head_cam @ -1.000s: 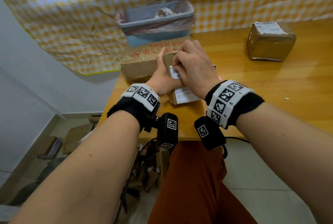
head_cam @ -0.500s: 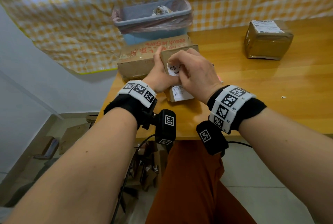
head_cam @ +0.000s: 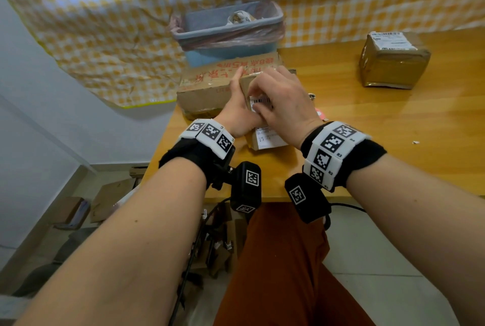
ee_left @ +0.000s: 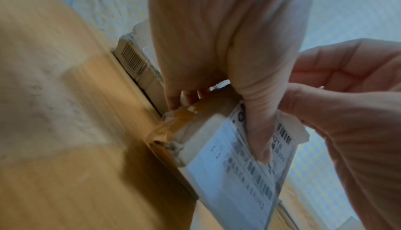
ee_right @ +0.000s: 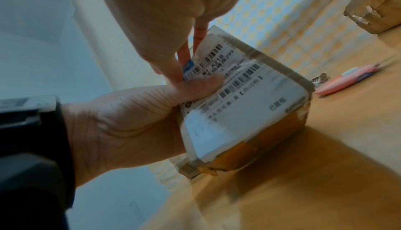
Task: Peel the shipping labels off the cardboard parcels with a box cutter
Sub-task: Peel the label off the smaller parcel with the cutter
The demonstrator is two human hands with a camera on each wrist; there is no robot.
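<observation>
Gripping the small parcel (head_cam: 265, 139) with thumb across its shipping label (ee_right: 228, 113), the left hand (head_cam: 240, 115) steadies it; the right hand (head_cam: 283, 105) pinches the label's upper corner. Just right of the parcel lies a pink box cutter (ee_right: 347, 81); behind it, 1 larger box (head_cam: 210, 84).

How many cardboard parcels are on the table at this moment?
3. A small parcel gripped by the left hand near the front edge, a large flat box behind it, and a taped parcel at the far right. Hands could hide more.

Small taped parcel (head_cam: 265, 142) tilted on table edge, white label (ee_right: 228, 113) facing up
</observation>
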